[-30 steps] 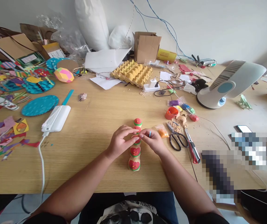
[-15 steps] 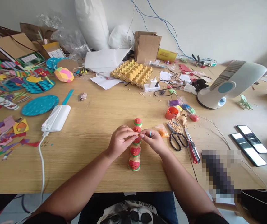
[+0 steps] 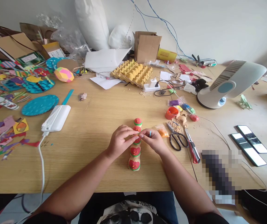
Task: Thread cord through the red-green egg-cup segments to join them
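Observation:
A row of tan bumps like egg-carton cups, topped with red faces and green edging, lies lengthwise in front of me. My left hand is over its middle from the left, thumb and forefinger pinched together. From the right, my right hand meets it with a similar pinch, the fingertips of both nearly touching. Whatever sits between them is too small to make out. A thin light blue bit shows at my right fingers. Part of the third face is hidden behind my fingertips.
Right of my hands lie black-handled scissors, a red utility knife, an orange cup and clay packets. Two phones and a white fan are farther right. A white power bank and paper scraps lie left.
My hands stay almost in place over the row, with only slight finger movement. Another person's hand at the far right edge has gone out of view.

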`<state>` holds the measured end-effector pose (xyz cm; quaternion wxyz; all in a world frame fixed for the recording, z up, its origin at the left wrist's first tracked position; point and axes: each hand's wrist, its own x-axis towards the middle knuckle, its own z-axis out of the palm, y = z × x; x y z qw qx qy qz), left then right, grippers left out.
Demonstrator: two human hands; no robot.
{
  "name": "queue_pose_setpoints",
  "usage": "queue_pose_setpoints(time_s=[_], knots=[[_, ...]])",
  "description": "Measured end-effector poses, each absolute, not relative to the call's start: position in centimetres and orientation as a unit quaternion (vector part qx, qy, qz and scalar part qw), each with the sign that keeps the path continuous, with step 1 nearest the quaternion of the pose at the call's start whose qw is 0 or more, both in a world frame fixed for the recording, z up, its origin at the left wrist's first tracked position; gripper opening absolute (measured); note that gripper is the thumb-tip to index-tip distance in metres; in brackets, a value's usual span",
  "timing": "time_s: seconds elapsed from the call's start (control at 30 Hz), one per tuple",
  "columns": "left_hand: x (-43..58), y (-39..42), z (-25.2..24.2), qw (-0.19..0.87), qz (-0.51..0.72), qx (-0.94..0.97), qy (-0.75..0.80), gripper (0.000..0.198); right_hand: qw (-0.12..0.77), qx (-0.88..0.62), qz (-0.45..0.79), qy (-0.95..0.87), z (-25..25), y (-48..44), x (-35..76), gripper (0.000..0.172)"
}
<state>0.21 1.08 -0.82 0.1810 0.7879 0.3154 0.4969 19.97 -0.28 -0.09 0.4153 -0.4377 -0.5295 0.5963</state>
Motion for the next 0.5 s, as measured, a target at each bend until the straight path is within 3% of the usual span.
queue_pose_setpoints(time_s=[0.5], knots=[[0.26,1.09,-0.92,0.166,0.490,0.796,0.315,0.012,0.412,-0.433,0.601,-0.530,-0.30,-0.24,19.99,0.041]])
